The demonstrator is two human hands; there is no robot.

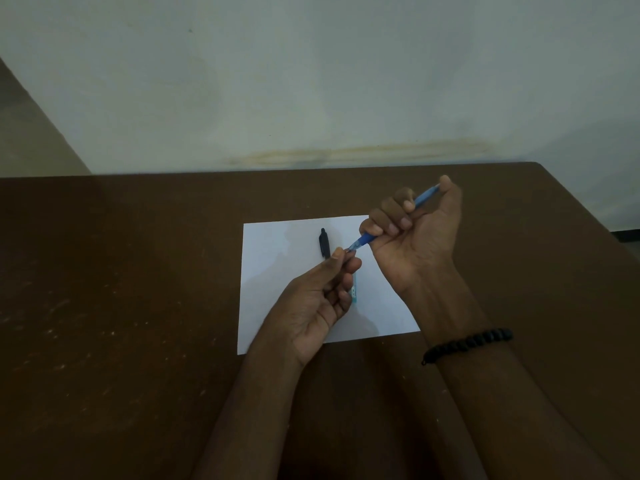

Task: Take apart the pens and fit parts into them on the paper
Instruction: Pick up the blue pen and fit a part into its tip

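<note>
Standing over the brown table (138, 271), I saw the job was only partly under way. The right hand (415, 233) was raised above the far right corner of the white paper (277, 289), its fingers curled tight around a blue pen (367, 240) that slanted down toward the left hand (322, 292). The left thumb and forefinger were pinched together at the pen's clear front end, on its tip or some small part there; I judged that they were unscrewing the tip or feeding a piece in, but could not tell which. The remaining left fingers were loosely bent.

On the paper lay a black pen piece (324, 243), short and clipped, looking like a cap or upper barrel, just beyond the left fingertips. A pale teal barrel (353, 289) showed beside the left hand, most of it covered by the fingers, so whether it lay on the sheet or was held I could not say. That suggested one pen was already apart, with refitting left.

The dim light blurred fine detail; no refill or spring was visible. A black bead bracelet (467, 342) circled the right wrist.
</note>
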